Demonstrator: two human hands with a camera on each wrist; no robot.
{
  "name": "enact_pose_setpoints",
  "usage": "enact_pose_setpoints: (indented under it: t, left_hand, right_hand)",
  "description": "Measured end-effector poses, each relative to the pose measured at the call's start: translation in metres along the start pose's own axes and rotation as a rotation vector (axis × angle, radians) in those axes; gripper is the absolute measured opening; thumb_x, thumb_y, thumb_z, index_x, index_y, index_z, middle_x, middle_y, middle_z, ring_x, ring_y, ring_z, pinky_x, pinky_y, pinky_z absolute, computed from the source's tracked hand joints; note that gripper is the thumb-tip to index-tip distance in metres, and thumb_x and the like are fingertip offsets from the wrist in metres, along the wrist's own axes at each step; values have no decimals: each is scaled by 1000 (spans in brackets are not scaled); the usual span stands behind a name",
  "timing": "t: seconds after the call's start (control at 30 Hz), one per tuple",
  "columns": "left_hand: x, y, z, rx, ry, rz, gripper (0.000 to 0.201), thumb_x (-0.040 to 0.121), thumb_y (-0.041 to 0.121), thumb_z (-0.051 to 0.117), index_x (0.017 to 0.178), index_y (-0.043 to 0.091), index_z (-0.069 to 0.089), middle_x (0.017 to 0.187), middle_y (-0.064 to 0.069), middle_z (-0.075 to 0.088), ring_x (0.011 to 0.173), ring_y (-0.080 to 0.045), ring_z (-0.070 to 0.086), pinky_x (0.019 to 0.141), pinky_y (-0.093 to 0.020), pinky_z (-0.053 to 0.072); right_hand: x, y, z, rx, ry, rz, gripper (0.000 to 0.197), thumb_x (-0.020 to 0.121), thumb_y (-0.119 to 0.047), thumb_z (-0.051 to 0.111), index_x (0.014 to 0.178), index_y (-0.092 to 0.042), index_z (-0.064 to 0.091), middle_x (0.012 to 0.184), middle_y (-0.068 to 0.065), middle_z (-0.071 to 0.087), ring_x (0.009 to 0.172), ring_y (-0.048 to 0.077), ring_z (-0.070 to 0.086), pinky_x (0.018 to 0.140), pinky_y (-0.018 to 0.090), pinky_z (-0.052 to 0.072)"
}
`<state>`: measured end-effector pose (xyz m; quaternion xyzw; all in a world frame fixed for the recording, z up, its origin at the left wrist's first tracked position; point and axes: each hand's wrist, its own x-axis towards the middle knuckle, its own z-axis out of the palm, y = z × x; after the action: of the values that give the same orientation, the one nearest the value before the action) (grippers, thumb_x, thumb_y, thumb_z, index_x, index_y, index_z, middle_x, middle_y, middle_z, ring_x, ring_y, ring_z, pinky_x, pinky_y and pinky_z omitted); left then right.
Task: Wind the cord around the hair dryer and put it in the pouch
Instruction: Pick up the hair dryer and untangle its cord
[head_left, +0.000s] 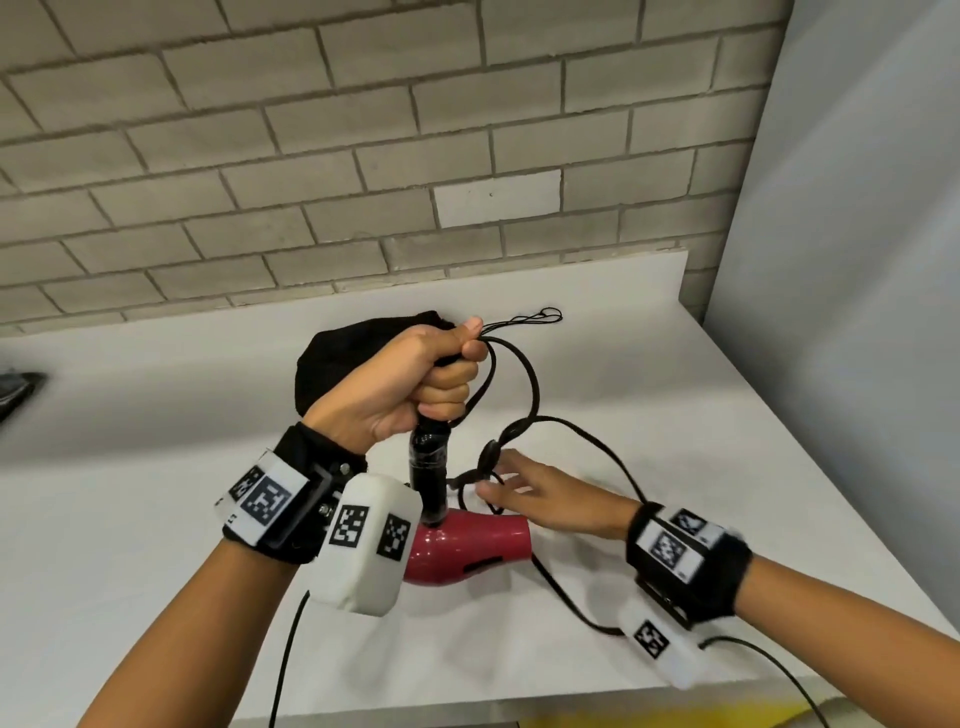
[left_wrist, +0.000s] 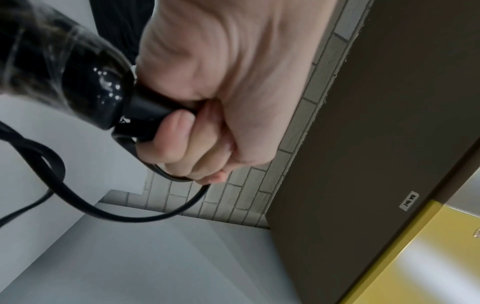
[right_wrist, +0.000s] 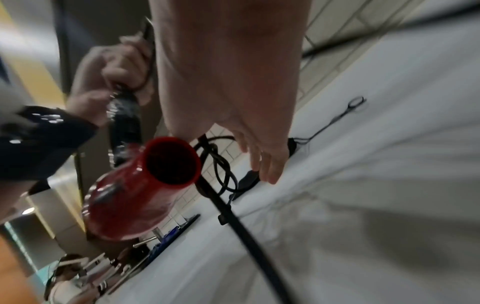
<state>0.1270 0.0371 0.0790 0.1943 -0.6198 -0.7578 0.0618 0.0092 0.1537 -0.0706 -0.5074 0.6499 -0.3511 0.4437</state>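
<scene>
- Sitting low and close: red hair dryer (head_left: 467, 551), nose pointing right, body hanging just over the white table (head_left: 156, 519).
- Squeezing the black handle from the top: left hand (head_left: 410, 379), grip clenched around handle and cord (head_left: 530, 374) together.
- Reaching with straight, loose fingers toward the tangled cord loops: right hand (head_left: 545, 499), grip released, holding nothing.
- Lying behind the left hand on the table: black pouch (head_left: 337, 358).

We think it is a lab or office room: we see a plain white desk (head_left: 597, 322), a grey brick wall (head_left: 363, 130) and a yellow floor (left_wrist: 415, 257).
</scene>
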Motion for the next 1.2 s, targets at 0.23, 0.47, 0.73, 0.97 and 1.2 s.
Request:
enact_pose_setpoints:
  t: [0.23, 0.47, 0.73, 0.97, 1.2]
  left_hand:
    - [-9, -2, -13, 76, 113, 79, 36, 101, 32, 33, 69, 16, 38, 41, 10, 21, 33, -3, 12, 35, -19, 11]
    - [4, -10, 3, 288, 93, 188, 44, 86, 51, 56, 65, 23, 28, 57, 4, 24, 49, -11, 14, 43, -23, 16]
    - [33, -30, 48, 477, 43, 150, 59, 69, 19, 83, 85, 15, 27, 85, 0, 75, 49, -3, 39, 51, -23, 28]
    - [39, -36, 61, 468, 66, 165, 48, 72, 4, 75, 81, 17, 29, 59, 7, 60, 53, -10, 37, 47, -20, 29]
    - [39, -34, 63, 515, 49, 240, 28, 82, 2, 56, 79, 17, 32, 64, 1, 30, 53, -12, 27, 44, -21, 27]
  right_hand:
    - [-8, -5, -34, 96, 210, -54, 22, 92, -22, 59, 105, -5, 65, 102, 12, 71, 87, 16, 70, 78, 21, 53]
    - [-60, -29, -79, 315, 489, -92, 28, 77, -16, 71, 97, 2, 61, 83, 16, 73, 59, 13, 67, 64, 23, 54]
    - [-91, -61, -89, 360, 604, -214, 20, 88, -23, 57, 82, -3, 58, 71, 14, 74, 66, 24, 73, 58, 22, 57]
    - [-96, -62, -86, 402, 679, -247, 25, 79, -30, 64, 76, -6, 54, 68, 16, 73, 63, 28, 72, 55, 26, 57]
    - [-106, -59, -91, 429, 614, -246, 23, 80, -24, 61, 77, -2, 56, 75, 19, 73, 66, 29, 73, 60, 29, 60]
